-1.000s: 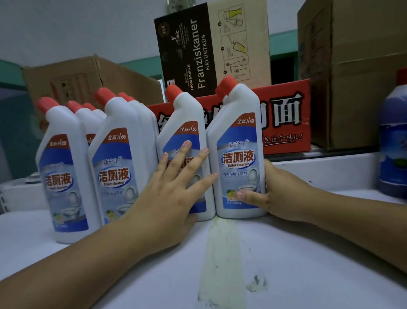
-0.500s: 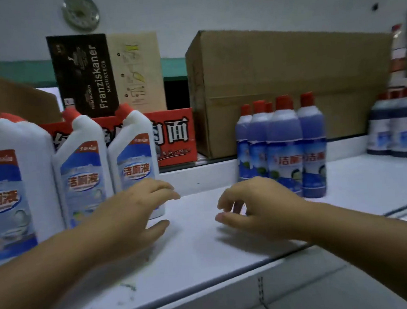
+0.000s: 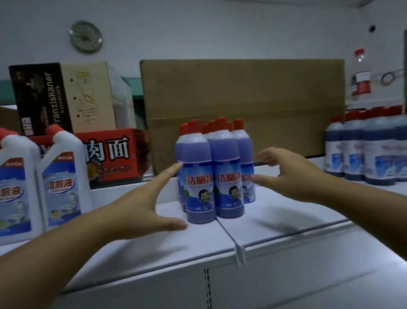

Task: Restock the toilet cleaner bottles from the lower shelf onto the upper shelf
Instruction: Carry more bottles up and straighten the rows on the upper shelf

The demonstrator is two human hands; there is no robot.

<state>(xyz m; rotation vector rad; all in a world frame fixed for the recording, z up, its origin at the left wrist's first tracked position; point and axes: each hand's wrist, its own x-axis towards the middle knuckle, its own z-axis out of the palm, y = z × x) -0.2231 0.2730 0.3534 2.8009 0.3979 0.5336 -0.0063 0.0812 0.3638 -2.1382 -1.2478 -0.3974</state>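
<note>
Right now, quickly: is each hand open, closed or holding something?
Left hand: open, straight fingers at the left side of the purple bottles, gripping nothing.
Right hand: open, fingers spread at their right side, holding nothing.

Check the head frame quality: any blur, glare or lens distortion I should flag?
Head view: dim with a bluish cast; wide-angle bend bows the shelf edge and stretches both forearms; labels on the purple bottles read fairly sharp, the dark bottles at far right are smeared; soft shadows lie under the left hand and right hand; no strong glare.
</note>
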